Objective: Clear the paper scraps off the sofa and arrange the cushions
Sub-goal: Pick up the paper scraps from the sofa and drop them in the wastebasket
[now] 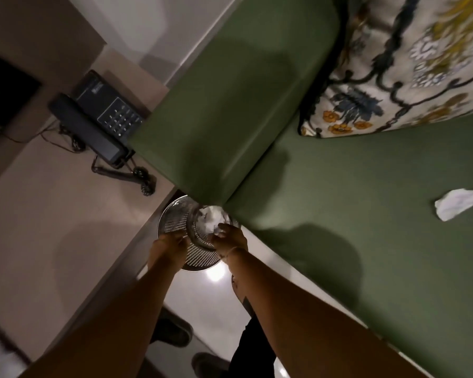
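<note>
Green sofa (366, 214) fills your right side, with a beige table (52, 214) carrying a phone (104, 118) on your left. Between them on the floor stands a mesh bin (175, 222). Both your arms reach straight down to it. Your left hand (170, 245) is curled around the bin's near rim. Your right hand (228, 237) sits over the bin mouth, fingers closed on white crumpled paper (212, 219) inside. Another scrap (456, 203) lies on the seat, well apart to your right, below a patterned cushion (407, 64)
</note>
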The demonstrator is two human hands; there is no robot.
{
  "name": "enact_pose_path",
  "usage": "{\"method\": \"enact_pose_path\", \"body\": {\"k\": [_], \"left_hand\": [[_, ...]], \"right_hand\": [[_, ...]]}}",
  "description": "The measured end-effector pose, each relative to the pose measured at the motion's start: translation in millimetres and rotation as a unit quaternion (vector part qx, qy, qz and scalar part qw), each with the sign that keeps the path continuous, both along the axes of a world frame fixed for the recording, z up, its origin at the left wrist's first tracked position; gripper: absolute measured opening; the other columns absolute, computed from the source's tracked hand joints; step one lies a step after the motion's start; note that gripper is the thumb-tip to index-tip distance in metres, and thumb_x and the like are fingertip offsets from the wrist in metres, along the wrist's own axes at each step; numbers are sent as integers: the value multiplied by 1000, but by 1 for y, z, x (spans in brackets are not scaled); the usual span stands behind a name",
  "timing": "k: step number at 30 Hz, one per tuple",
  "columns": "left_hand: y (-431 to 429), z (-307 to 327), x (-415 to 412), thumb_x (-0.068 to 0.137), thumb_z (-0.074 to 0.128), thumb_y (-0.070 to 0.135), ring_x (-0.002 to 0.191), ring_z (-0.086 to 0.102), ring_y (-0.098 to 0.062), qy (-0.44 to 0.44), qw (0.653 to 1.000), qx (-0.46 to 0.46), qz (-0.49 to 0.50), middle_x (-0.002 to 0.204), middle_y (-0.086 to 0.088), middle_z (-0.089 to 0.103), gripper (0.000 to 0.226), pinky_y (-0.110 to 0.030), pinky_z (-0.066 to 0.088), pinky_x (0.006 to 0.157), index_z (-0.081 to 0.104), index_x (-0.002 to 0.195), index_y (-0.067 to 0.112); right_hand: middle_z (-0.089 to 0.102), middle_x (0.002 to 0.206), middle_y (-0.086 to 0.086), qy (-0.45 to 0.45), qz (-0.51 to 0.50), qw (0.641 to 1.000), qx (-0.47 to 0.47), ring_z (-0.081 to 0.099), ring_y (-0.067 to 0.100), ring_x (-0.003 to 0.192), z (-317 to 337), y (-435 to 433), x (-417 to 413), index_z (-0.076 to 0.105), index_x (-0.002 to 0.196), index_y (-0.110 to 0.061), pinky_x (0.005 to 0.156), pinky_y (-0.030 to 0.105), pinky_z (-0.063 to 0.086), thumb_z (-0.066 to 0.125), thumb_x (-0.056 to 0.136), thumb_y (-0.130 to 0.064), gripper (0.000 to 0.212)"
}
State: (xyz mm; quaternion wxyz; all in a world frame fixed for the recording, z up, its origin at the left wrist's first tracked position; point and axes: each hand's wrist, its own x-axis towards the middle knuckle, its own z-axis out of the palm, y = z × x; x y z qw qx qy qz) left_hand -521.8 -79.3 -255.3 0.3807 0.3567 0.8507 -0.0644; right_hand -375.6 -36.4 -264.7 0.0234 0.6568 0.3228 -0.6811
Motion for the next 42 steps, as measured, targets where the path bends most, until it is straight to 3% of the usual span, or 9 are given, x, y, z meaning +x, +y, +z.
{"method": "enact_pose_path", "body": {"k": [5, 9, 16, 20, 24, 29, 33, 38, 42], "left_hand": [[2, 68, 48, 94, 47, 38, 93, 68, -27, 32, 992, 11, -125, 104, -7, 75, 28, -40, 56, 82, 73, 98, 29], [22, 126, 118, 93, 51, 33, 89, 69, -23, -6, 978, 43, -203, 101, -2, 76, 24, -35, 56, 82, 74, 89, 29], [55, 181, 271, 91, 51, 37, 89, 68, -30, -19, 959, 114, -260, 100, -7, 75, 22, -32, 51, 77, 70, 101, 30], [86, 181, 363, 87, 57, 34, 103, 66, -31, -27, 946, 149, -288, 110, -5, 74, 24, -37, 52, 87, 69, 108, 36], [132, 157, 438, 83, 63, 32, 107, 64, -31, -51, 925, 195, -321, 114, -7, 71, 34, -38, 53, 84, 65, 117, 33], [161, 115, 483, 82, 63, 34, 114, 53, -27, -44, 897, 201, -391, 122, -3, 61, 42, -42, 51, 88, 57, 122, 23], [159, 86, 486, 82, 63, 33, 112, 51, -27, 0, 875, 205, -438, 118, -3, 57, 36, -40, 50, 85, 60, 116, 23], [161, 82, 481, 88, 54, 31, 98, 61, -27, -19, 883, 188, -429, 102, -2, 62, 15, -39, 51, 75, 65, 92, 21], [174, 88, 475, 92, 50, 35, 88, 62, -22, -52, 882, 193, -427, 94, 2, 63, 18, -31, 38, 64, 64, 88, 25]], "right_hand": [[67, 123, 9, 23, 0, 1000, 19, 64, 20, 99, 57, -15, 56, 65, 115, -12, 92, 33, 52, 69, 81, -22, 36], [67, 115, 1, 42, -59, 997, 19, 59, -1, 79, 104, -26, 145, 63, 120, -19, 66, 5, 47, 68, 84, -16, 37], [64, 127, 6, -50, -71, 992, 89, 60, 20, 116, 146, -14, 340, 62, 123, -16, 98, 25, 47, 68, 83, -18, 40], [70, 116, 8, -197, -76, 957, 199, 63, 31, 108, 159, 8, 448, 64, 118, -24, 90, 32, 49, 66, 83, -26, 36], [58, 132, 7, -295, -76, 914, 268, 55, 31, 118, 146, 48, 533, 50, 132, -27, 98, 39, 47, 59, 87, -23, 46], [37, 148, 4, -328, 75, 898, 283, 37, 29, 132, 110, 82, 572, 38, 142, -29, 105, 45, 43, 54, 91, -19, 54], [46, 138, 7, -359, 139, 865, 321, 44, 28, 123, 87, 80, 576, 40, 141, -25, 96, 42, 49, 51, 94, -22, 49], [65, 111, 8, -345, 37, 873, 342, 63, 27, 99, 91, 90, 570, 62, 120, -23, 87, 38, 52, 55, 92, -20, 29], [69, 109, 13, -325, -41, 888, 321, 64, 34, 99, 105, 147, 568, 38, 139, -34, 85, 43, 54, 64, 84, -21, 63]]}}
